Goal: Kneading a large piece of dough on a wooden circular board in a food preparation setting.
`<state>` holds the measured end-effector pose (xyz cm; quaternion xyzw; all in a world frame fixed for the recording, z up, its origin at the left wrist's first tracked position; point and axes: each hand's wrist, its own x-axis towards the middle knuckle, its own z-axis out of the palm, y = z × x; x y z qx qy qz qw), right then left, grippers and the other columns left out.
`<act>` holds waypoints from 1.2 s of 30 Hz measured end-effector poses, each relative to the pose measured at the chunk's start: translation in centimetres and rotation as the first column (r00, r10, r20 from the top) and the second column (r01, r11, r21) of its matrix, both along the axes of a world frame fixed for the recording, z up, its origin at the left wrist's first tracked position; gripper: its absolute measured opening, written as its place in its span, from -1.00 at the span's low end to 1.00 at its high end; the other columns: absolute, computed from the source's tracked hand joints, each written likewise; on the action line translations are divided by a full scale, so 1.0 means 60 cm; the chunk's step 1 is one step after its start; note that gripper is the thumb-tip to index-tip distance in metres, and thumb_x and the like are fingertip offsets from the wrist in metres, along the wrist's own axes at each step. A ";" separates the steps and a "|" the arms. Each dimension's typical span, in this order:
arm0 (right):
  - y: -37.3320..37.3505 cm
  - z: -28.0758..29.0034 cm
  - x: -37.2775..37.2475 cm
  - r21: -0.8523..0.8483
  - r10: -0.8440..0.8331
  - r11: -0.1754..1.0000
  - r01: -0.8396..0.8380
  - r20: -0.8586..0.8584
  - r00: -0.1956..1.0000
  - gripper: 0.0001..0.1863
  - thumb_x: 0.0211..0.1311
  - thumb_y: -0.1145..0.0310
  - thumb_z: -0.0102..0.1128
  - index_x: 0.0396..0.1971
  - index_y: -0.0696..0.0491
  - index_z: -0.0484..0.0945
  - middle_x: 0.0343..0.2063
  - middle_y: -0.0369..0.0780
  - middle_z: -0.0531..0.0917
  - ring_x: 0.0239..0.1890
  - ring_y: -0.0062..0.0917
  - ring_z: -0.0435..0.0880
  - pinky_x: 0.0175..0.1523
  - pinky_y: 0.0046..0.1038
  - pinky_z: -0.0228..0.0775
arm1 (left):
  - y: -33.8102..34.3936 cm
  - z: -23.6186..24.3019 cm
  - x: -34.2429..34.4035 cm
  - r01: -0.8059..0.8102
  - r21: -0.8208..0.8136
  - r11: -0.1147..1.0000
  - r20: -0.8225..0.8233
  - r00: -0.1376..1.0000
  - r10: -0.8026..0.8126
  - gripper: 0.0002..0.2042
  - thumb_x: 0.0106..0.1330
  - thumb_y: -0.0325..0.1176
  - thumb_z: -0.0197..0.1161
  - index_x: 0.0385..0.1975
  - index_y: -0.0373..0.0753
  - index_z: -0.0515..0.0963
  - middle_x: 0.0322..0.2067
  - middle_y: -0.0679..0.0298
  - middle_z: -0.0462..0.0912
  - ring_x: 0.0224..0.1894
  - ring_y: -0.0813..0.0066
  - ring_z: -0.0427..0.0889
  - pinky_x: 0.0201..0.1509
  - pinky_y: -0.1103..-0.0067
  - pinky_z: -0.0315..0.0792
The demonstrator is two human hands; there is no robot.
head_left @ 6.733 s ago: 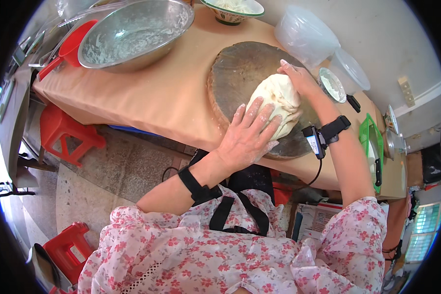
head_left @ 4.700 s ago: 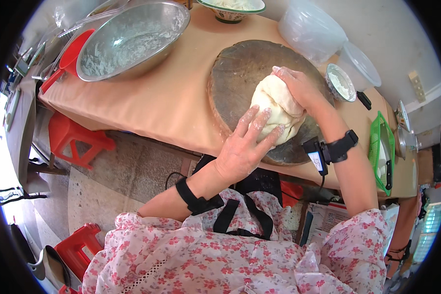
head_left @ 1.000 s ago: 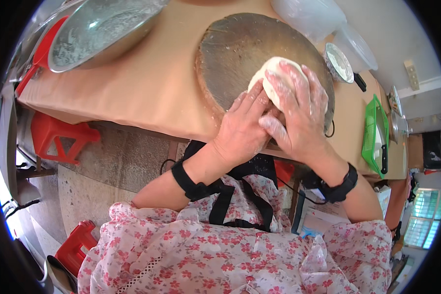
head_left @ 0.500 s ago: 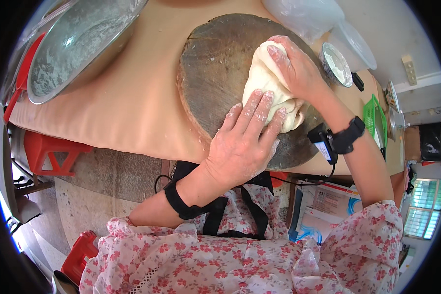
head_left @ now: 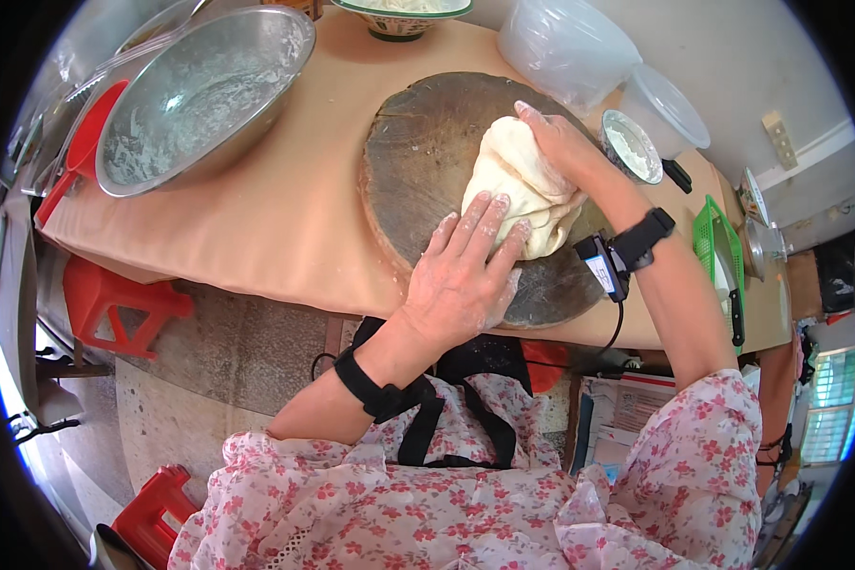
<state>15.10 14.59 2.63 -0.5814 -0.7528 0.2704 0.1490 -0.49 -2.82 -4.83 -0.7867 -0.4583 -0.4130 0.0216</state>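
Observation:
A pale lump of dough (head_left: 521, 190) lies on the right part of a round wooden chopping board (head_left: 408, 161), its top folded over and its near side creased. My left hand (head_left: 465, 266), dusted with flour, rests with fingers stretched and slightly spread on the dough's near left side. Round the far right side of the dough curves my right hand (head_left: 560, 147), its palm against the dough and some fingers hidden behind it. Black straps circle both wrists; the right one carries a small black device (head_left: 603, 266) with a cable.
A floury steel basin (head_left: 209, 95) stands at left beside a red dipper (head_left: 90, 133). Behind the board are a patterned bowl (head_left: 399, 17) and bagged plastic containers (head_left: 570, 47). At right sit a flour bowl (head_left: 630, 147) and a green basket (head_left: 717, 247) with a black-handled knife (head_left: 735, 318).
My right hand has come down from gripping the raised fold to pressing along the dough's far right side. My left hand stays on the dough. The view has shifted, showing more of the table's far side.

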 end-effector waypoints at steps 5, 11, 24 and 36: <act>-0.100 0.032 -0.018 0.236 0.157 0.959 -0.158 0.022 0.987 -0.54 0.22 -0.01 0.09 -0.22 0.14 0.58 -0.18 0.01 0.62 -0.07 -0.05 0.57 0.05 -0.19 0.34 | 0.009 -0.011 0.005 -0.040 0.063 0.997 0.011 0.999 0.039 -0.56 0.03 -0.33 0.32 -0.01 -0.16 0.55 0.11 0.02 0.46 0.19 0.05 0.45 0.20 0.17 0.37; -0.238 0.037 -0.017 0.697 0.370 0.606 -0.384 0.180 0.911 -0.70 0.01 0.11 0.28 -0.40 0.03 0.58 -0.25 -0.21 0.54 -0.16 -0.23 0.53 -0.14 -0.18 0.31 | -0.001 -0.032 -0.007 0.017 0.074 0.997 0.000 1.000 -0.017 -0.61 0.02 -0.32 0.31 -0.08 -0.19 0.59 -0.01 0.01 0.53 0.13 0.01 0.49 0.19 0.13 0.36; -0.203 -0.027 -0.030 0.817 0.164 0.488 -0.308 0.261 0.951 -0.66 0.09 0.08 0.21 -0.30 0.03 0.47 -0.20 -0.16 0.50 -0.20 -0.27 0.49 -0.18 -0.20 0.23 | -0.009 -0.023 0.001 -0.033 0.082 0.996 0.031 0.999 0.031 -0.58 -0.10 -0.36 0.38 -0.14 -0.28 0.61 -0.01 -0.03 0.54 0.10 -0.08 0.51 0.14 0.24 0.42; -0.077 -0.017 -0.029 0.628 0.184 0.753 -0.197 0.086 0.979 -0.76 0.32 0.17 0.01 -0.28 0.05 0.44 -0.38 -0.08 0.61 -0.26 -0.09 0.58 -0.18 -0.12 0.39 | -0.014 -0.010 -0.004 -0.017 -0.006 1.000 -0.015 1.000 0.017 -0.42 -0.05 -0.32 0.38 0.10 -0.22 0.51 0.21 -0.12 0.36 0.25 -0.10 0.39 0.22 0.24 0.35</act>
